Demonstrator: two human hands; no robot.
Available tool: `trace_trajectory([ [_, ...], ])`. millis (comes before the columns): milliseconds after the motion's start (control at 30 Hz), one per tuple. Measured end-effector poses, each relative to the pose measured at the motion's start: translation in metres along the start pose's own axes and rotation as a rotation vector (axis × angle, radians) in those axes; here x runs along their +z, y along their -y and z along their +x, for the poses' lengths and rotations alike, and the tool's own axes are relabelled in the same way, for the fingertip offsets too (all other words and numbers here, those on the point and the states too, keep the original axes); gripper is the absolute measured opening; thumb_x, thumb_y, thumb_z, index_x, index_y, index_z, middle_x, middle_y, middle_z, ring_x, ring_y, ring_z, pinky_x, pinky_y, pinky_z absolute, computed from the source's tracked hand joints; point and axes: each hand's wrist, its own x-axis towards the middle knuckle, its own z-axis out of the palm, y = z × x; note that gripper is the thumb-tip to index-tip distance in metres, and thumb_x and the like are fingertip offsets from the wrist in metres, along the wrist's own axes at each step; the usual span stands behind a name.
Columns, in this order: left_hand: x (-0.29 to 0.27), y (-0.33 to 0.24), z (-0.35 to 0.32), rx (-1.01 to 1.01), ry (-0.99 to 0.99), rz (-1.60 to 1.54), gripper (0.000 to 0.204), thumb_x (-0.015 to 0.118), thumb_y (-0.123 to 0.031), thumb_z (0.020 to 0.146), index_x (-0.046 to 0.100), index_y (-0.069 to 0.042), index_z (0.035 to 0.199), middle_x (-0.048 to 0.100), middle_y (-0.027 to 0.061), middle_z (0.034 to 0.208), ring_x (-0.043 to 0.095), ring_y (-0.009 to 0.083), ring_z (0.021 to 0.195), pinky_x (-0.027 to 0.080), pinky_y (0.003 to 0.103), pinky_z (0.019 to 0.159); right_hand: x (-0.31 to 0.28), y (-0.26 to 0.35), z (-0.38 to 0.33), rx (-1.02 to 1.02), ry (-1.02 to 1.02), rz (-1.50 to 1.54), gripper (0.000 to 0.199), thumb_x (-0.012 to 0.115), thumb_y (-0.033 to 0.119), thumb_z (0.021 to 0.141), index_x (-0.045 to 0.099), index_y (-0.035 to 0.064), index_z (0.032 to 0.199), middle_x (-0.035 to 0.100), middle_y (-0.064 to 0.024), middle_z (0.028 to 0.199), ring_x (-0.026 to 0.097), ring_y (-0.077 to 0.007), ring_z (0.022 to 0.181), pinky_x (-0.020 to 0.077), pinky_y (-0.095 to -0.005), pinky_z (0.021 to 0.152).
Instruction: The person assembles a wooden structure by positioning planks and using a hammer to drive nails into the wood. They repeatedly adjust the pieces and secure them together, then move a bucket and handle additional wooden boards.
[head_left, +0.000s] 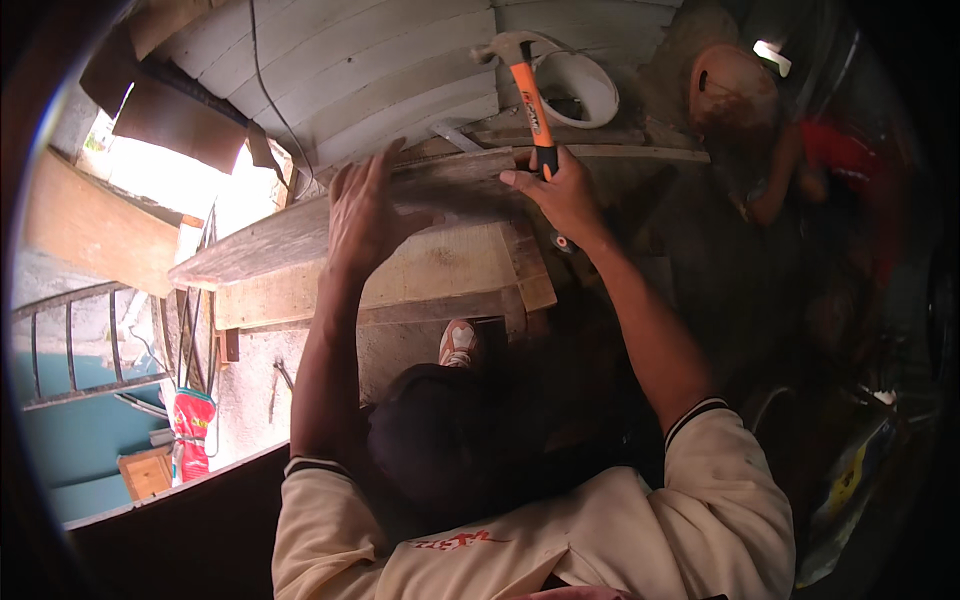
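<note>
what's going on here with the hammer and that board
A person's right hand grips an orange-and-black claw hammer, its head raised above the hand. The left hand is open at a weathered wooden board; whether it touches is hard to tell. A paler plank shows just below the board, and a white bucket stands beyond. Off to the right, another person in a red top is partly in shadow.
</note>
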Motion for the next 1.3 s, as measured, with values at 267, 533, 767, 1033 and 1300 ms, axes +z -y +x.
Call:
trace_trajectory([
  [267, 0.048, 0.045, 0.052, 0.046, 0.146, 0.108, 0.084, 0.101, -0.032, 0.063, 0.063, -0.011, 0.135, 0.071, 0.0089, 0.126, 0.063, 0.0306, 0.126, 0.046, 0.047, 0.111, -0.098, -0.061, -0.065, -0.114, 0.031, -0.327, 0.028, 0.078, 0.026, 0.099, 0.065, 0.0021, 0.099, 0.066, -0.0127, 0.079, 0.067, -0.0338, 0.070, 0.0517, -0.0420, 0.063],
  [533, 0.068, 0.072, 0.085, 0.107, 0.248, 0.039, 0.092, 0.102, -0.037, 0.059, 0.063, -0.004, 0.135, 0.074, 0.0156, 0.122, 0.065, 0.0357, 0.125, 0.047, 0.050, 0.110, -0.101, -0.041, -0.076, -0.605, 0.233, -0.774, 0.032, 0.080, 0.017, 0.093, 0.057, 0.0052, 0.076, 0.057, -0.0124, 0.063, 0.064, -0.0392, 0.059, 0.0492, -0.0500, 0.055],
  [767, 0.067, 0.074, 0.096, 0.094, 0.356, 0.055, 0.095, 0.103, -0.037, 0.059, 0.062, -0.001, 0.137, 0.074, 0.0200, 0.122, 0.068, 0.0379, 0.121, 0.052, 0.050, 0.105, -0.089, -0.023, -0.040, -0.458, 0.232, -0.983, 0.039, 0.077, 0.014, 0.098, 0.049, 0.0055, 0.073, 0.051, -0.0133, 0.062, 0.055, -0.0360, 0.054, 0.0436, -0.0458, 0.052],
  [1033, 0.071, 0.074, 0.104, 0.018, 0.452, 0.049, 0.103, 0.103, -0.042, 0.059, 0.059, -0.001, 0.143, 0.075, 0.0197, 0.123, 0.070, 0.0370, 0.120, 0.051, 0.049, 0.105, -0.093, -0.026, -0.048, -0.798, 0.314, -0.652, 0.031, 0.080, 0.004, 0.087, 0.053, 0.0103, 0.074, 0.052, -0.0108, 0.064, 0.057, -0.0334, 0.056, 0.0466, -0.0463, 0.053],
  [1300, 0.075, 0.078, 0.102, 0.030, 0.444, 0.022, 0.101, 0.102, -0.044, 0.058, 0.060, -0.003, 0.141, 0.074, 0.0183, 0.124, 0.067, 0.0360, 0.123, 0.049, 0.051, 0.108, -0.094, -0.030, -0.050, -0.987, 0.316, -0.514, 0.026, 0.078, 0.014, 0.090, 0.056, 0.0093, 0.076, 0.056, -0.0115, 0.066, 0.062, -0.0357, 0.060, 0.0516, -0.0439, 0.055],
])
